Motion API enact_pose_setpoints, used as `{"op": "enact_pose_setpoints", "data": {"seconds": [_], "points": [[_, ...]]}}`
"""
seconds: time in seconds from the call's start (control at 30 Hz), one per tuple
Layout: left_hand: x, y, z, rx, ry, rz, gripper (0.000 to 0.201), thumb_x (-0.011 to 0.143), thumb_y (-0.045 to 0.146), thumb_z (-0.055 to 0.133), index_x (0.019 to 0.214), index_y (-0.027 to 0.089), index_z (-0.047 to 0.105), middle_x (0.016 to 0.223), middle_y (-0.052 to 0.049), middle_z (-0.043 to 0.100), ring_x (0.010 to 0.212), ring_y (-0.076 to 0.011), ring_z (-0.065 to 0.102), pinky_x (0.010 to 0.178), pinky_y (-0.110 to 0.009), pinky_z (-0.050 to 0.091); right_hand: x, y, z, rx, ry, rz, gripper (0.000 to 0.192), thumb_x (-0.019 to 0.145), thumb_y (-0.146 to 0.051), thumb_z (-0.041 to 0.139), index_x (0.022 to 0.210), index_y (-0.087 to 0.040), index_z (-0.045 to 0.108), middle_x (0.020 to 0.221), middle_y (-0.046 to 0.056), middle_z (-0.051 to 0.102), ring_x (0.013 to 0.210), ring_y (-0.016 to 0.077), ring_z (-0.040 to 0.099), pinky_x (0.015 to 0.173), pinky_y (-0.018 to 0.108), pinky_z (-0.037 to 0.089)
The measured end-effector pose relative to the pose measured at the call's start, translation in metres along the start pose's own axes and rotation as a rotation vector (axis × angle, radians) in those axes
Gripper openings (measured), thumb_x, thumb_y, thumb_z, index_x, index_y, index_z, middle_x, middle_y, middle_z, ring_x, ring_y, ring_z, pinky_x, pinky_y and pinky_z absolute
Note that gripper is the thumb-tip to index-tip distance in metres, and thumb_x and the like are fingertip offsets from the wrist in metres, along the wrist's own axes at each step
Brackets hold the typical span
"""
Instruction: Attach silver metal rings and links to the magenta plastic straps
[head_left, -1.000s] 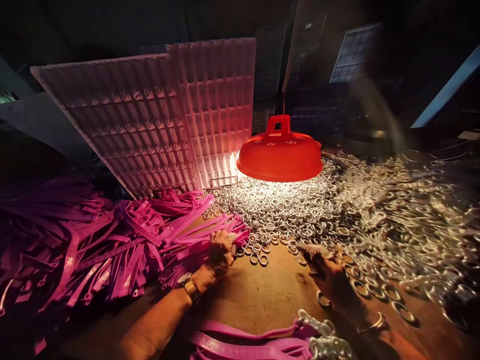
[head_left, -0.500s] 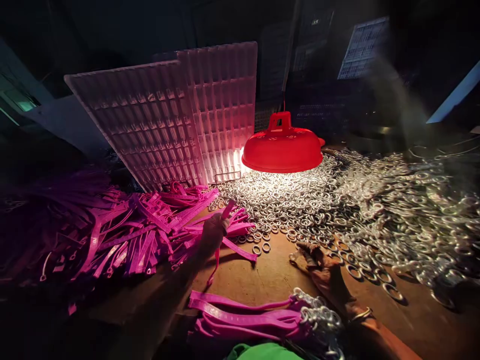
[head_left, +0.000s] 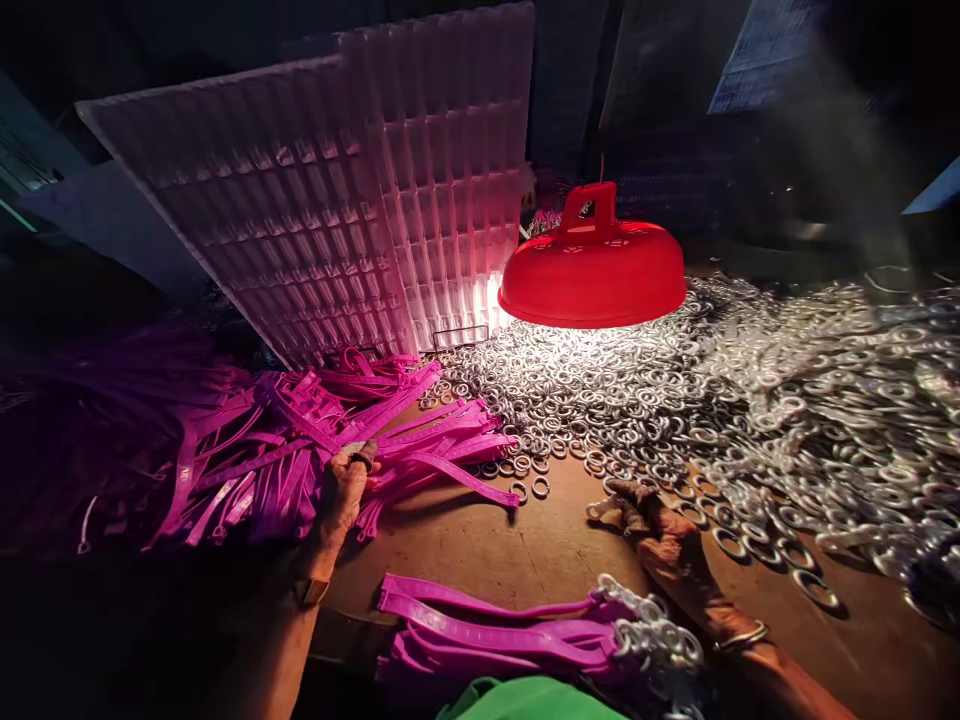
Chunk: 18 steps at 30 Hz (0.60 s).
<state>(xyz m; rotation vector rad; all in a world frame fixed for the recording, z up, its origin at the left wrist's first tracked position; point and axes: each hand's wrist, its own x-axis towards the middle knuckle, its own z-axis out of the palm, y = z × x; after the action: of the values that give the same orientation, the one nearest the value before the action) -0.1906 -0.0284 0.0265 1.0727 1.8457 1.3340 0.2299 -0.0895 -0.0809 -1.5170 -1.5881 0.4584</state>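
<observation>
My left hand [head_left: 348,488] is at the heap of pink straps [head_left: 300,440] on the left, its fingers curled closed among them. What sits between those fingers, if anything, I cannot make out. On the right, my right hand [head_left: 652,530] pinches a small silvery metal clasp [head_left: 600,508] low over the wooden table [head_left: 465,545]. Both hands have dark wrappings on some fingers. Loose metal rings [head_left: 739,545] lie just beyond my right hand. Close to my body rests a bundle of pink straps [head_left: 495,630] with metal hardware [head_left: 660,640] at its right end.
A red lamp [head_left: 592,270] hangs low over a large heap of metal rings [head_left: 600,400]. More shiny metal pieces [head_left: 862,400] are piled to the right. A ribbed translucent panel [head_left: 315,190] leans behind the straps. Green cloth [head_left: 532,700] shows at the bottom edge.
My left hand has moved left and back to the strap heap; the strap that stuck up from it no longer shows. My right hand keeps its pinch. The view has tipped downward.
</observation>
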Motion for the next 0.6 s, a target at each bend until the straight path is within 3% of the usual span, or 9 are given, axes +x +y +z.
{"op": "enact_pose_setpoints", "data": {"seconds": [0.07, 0.13, 0.17, 0.27, 0.37, 0.43, 0.6], "points": [[0.005, 0.013, -0.002, 0.121, 0.123, 0.126, 0.028, 0.066, 0.038, 0.059, 0.084, 0.017, 0.057, 0.067, -0.002, 0.060, 0.058, -0.0168, 0.058, 0.053, -0.027, 0.050, 0.001, 0.006, 0.003, -0.063, 0.043, -0.051, 0.032, 0.085, -0.031, 0.045, 0.108, -0.021, 0.065, 0.081, 0.006, 0.073, 0.079, 0.0220, 0.070, 0.073, 0.033, 0.057], [0.006, 0.025, 0.010, 0.272, 0.159, 0.292, 0.029, 0.073, 0.039, 0.057, 0.091, 0.015, 0.061, 0.075, -0.006, 0.063, 0.066, -0.0189, 0.060, 0.062, -0.030, 0.051, 0.002, 0.009, 0.004, -0.128, 0.074, -0.096, 0.032, 0.085, -0.031, 0.044, 0.105, -0.022, 0.067, 0.084, 0.006, 0.073, 0.081, 0.0224, 0.070, 0.070, 0.031, 0.057], [0.006, 0.029, 0.021, 0.366, 0.098, 0.383, 0.030, 0.077, 0.038, 0.054, 0.094, 0.015, 0.062, 0.081, -0.008, 0.065, 0.073, -0.0203, 0.062, 0.068, -0.031, 0.051, 0.003, 0.008, 0.004, -0.154, 0.076, -0.110, 0.032, 0.085, -0.030, 0.043, 0.105, -0.022, 0.068, 0.086, 0.006, 0.073, 0.080, 0.0222, 0.070, 0.069, 0.030, 0.056], [0.000, 0.037, 0.067, 0.697, -0.253, 0.604, 0.028, 0.080, 0.028, 0.052, 0.104, 0.017, 0.063, 0.099, -0.011, 0.067, 0.099, -0.0240, 0.059, 0.091, -0.035, 0.046, 0.004, 0.002, 0.002, -0.195, 0.068, -0.153, 0.033, 0.084, -0.027, 0.042, 0.103, -0.023, 0.068, 0.089, 0.005, 0.073, 0.077, 0.0213, 0.070, 0.067, 0.029, 0.056], [-0.002, 0.039, 0.109, 0.871, -0.405, 0.628, 0.033, 0.073, 0.020, 0.058, 0.104, 0.014, 0.065, 0.105, -0.015, 0.066, 0.107, -0.0303, 0.054, 0.095, -0.041, 0.040, 0.006, -0.007, -0.002, -0.209, 0.072, -0.197, 0.033, 0.081, -0.024, 0.043, 0.101, -0.022, 0.069, 0.086, 0.006, 0.074, 0.072, 0.0213, 0.070, 0.064, 0.029, 0.056], [0.000, 0.037, 0.124, 0.914, -0.447, 0.599, 0.034, 0.071, 0.017, 0.057, 0.104, 0.013, 0.066, 0.103, -0.017, 0.066, 0.102, -0.0314, 0.057, 0.091, -0.042, 0.041, 0.007, -0.013, -0.005, -0.198, 0.059, -0.205, 0.035, 0.080, -0.022, 0.042, 0.101, -0.022, 0.069, 0.083, 0.006, 0.073, 0.067, 0.0205, 0.069, 0.061, 0.028, 0.056], [0.006, 0.032, 0.123, 0.965, -0.444, 0.548, 0.032, 0.075, 0.017, 0.051, 0.103, 0.013, 0.066, 0.100, -0.016, 0.066, 0.095, -0.0278, 0.059, 0.085, -0.037, 0.042, 0.012, -0.025, -0.007, -0.150, 0.025, -0.238, 0.038, 0.074, -0.016, 0.040, 0.100, -0.020, 0.068, 0.074, 0.006, 0.071, 0.061, 0.0195, 0.066, 0.056, 0.027, 0.053]]}}
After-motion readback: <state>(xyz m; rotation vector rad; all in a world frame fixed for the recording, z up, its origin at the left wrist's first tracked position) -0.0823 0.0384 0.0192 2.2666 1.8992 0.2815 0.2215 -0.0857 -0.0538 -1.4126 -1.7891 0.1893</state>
